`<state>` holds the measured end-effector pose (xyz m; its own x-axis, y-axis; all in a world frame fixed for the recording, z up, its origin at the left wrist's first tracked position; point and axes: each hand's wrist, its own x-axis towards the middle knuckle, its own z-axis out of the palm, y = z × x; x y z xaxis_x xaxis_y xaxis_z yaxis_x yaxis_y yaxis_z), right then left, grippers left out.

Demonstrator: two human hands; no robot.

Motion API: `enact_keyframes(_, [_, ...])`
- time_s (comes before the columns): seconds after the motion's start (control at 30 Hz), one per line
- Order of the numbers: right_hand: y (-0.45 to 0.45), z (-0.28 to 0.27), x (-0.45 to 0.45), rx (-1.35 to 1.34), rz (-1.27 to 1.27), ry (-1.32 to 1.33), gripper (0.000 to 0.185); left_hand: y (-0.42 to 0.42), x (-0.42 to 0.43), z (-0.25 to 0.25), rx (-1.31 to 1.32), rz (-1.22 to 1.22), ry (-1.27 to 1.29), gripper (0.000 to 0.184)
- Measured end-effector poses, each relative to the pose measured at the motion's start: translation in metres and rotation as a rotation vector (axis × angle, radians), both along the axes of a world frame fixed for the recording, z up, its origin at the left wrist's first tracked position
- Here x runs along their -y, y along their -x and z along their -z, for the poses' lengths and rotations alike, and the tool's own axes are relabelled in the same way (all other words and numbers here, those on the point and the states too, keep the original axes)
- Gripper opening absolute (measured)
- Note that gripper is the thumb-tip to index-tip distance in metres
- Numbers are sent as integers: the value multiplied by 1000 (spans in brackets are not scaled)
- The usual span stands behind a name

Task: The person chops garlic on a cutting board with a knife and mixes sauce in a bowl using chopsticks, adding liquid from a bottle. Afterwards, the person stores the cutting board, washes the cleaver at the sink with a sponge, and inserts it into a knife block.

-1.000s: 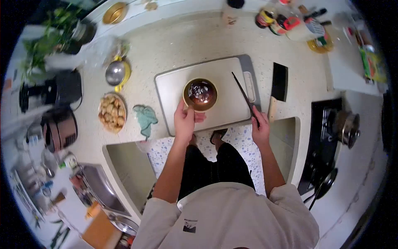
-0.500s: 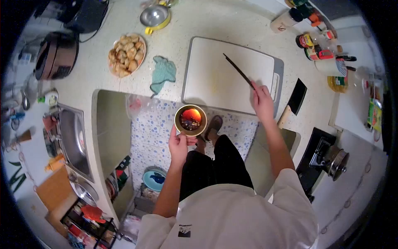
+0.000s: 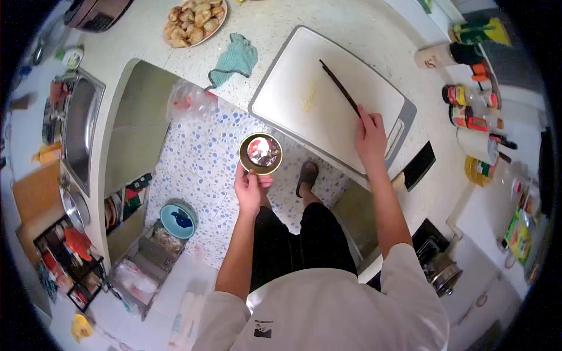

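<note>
So that dark liquid point(image 3: 264, 152) presumably won't spill, the left hand's point(image 3: 250, 194) fingers clamp the bowl point(image 3: 242, 157) upright mid-frame — the right hand's point(image 3: 371, 137) pinch chopsticks point(image 3: 341, 89).

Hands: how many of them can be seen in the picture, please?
2. The left hand holds a round bowl over the floor; the right hand holds dark chopsticks over the cutting board. No other hand shows.

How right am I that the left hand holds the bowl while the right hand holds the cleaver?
Not quite: the head view shows the right hand holding dark chopsticks; the cleaver lies on the counter. The left hand does hold the bowl.
</note>
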<state>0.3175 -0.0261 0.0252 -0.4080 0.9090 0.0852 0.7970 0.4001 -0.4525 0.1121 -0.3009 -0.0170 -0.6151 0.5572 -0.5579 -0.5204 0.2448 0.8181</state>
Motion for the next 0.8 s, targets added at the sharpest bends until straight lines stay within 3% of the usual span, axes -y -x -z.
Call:
enact_keyframes(0.07, [-5, 3, 1, 7, -39, 20, 51, -10, 1, 1, -5, -37, 14, 34])
enact_keyframes(0.23, [-13, 10, 5, 40, -123, 59, 53, -23, 0, 8, -4, -104, 8, 49])
enact_keyframes(0.8, [0, 9, 62, -44, -253, -2, 45, -11, -13, 27, 28, -175, -28, 47])
